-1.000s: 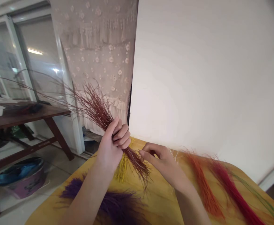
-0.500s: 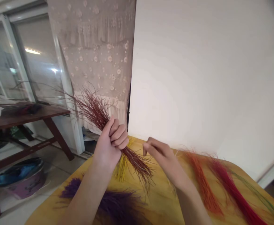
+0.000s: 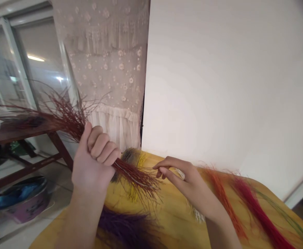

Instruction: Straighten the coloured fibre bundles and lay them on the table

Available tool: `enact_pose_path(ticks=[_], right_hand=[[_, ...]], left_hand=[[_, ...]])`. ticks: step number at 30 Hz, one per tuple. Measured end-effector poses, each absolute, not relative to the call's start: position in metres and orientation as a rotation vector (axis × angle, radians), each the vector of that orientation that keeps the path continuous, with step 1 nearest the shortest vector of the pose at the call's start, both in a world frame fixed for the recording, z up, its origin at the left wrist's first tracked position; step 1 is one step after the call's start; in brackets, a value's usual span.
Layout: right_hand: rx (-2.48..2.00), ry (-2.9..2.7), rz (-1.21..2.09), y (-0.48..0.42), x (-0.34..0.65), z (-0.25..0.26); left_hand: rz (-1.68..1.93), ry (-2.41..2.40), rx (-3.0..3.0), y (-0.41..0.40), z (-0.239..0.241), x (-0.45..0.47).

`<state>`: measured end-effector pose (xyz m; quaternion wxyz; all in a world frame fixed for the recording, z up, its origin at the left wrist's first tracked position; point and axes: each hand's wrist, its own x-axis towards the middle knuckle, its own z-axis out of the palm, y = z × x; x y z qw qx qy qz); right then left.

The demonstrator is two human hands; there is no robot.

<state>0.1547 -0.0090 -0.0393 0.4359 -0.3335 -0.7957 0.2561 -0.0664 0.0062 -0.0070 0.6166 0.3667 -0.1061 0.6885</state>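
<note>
My left hand [image 3: 93, 155] is clamped in a tight fist around a bundle of dark red dyed fibres [image 3: 138, 180]; the bundle's long, splayed tips fan out at 10 o'clock, and its shorter end sticks out from the fist at 4 o'clock. My right hand [image 3: 187, 180] sits at 3 o'clock from the fist, just beside that shorter end; its thumb and forefinger are close together, but I cannot tell whether they pinch a strand. Beneath them lies a yellow tabletop [image 3: 177, 214]; a tuft of yellow fibres [image 3: 135, 192] sits under the bundle, a purple bunch [image 3: 125, 230] lies at 6 o'clock, and orange [image 3: 225, 197] and crimson bunches [image 3: 260, 216] lie at 4 o'clock, with thin green strands [image 3: 287, 218] beyond them; a white wall [image 3: 218, 86] rises at 1 o'clock, a lace panel [image 3: 107, 69] hangs at 11 o'clock, and a dark wooden table [image 3: 1, 138] stands at 9 o'clock, above a purple basin [image 3: 29, 211].
</note>
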Motion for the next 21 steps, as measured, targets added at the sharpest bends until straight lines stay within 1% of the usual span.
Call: enact_pose_path(ticks=[5, 10, 17, 21], right_hand=[[-0.868, -1.972, 0.598, -0.007, 0.159, -0.037], [-0.869, -2.013, 0.481, -0.007, 0.151, -0.041], [-0.886, -1.966, 0.386, 0.001, 0.149, -0.047], [-0.915, -1.870, 0.267, -0.005, 0.145, -0.048]], left_hand=[[1.692, -0.278, 0.830, 0.012, -0.006, -0.081], [1.748, -0.276, 0.800, 0.012, -0.007, -0.082], [1.955, 0.019, 0.510, 0.016, -0.007, -0.081], [2.016, 0.107, 0.481, 0.021, -0.010, -0.078]])
